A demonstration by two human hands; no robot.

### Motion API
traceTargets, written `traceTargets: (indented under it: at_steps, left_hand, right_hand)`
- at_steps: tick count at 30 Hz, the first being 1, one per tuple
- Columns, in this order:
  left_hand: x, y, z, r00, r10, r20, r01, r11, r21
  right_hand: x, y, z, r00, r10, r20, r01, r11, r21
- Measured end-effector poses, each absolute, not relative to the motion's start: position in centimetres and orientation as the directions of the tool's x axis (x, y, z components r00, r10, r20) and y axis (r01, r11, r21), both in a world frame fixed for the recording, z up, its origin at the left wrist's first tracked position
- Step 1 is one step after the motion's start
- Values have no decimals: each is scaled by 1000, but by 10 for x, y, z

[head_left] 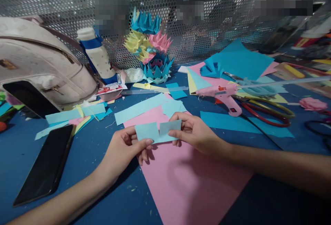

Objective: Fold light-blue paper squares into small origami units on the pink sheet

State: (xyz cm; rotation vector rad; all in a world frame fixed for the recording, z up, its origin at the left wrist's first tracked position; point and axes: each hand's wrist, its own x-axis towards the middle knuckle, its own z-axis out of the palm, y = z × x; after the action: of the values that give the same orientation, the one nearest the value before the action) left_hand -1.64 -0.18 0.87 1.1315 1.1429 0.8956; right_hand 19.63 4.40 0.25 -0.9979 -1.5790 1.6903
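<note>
A small light-blue piece of paper (147,131) with a slit from its top edge is held up between both hands. My left hand (126,145) pinches its lower left part, thumb in front and fingers behind. My right hand (193,130) grips the right end, with its thumb lying on the front. Below the hands a large pink paper sheet (188,183) lies on the blue table (103,183). Just beyond them are light-blue paper strips (139,109), partly resting on the pink sheet.
A pink glue gun (219,95), red-handled scissors (266,114) and a blue paper strip (240,125) lie to the right. Folded paper flowers (156,68) stand at the back. On the left are a phone (46,166), a bottle (99,56) and a backpack (43,56).
</note>
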Motion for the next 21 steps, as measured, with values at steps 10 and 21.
traceTargets:
  at_steps: [10, 21]
  left_hand:
    - [-16, -2, 9, 179, 957, -229, 23, 229, 973]
    - [-16, -6, 9, 138, 964, -229, 3, 231, 973]
  right_hand:
    - [196, 45, 2, -521, 844, -123, 76, -97, -992]
    - [197, 46, 2, -504, 859, -90, 76, -60, -995]
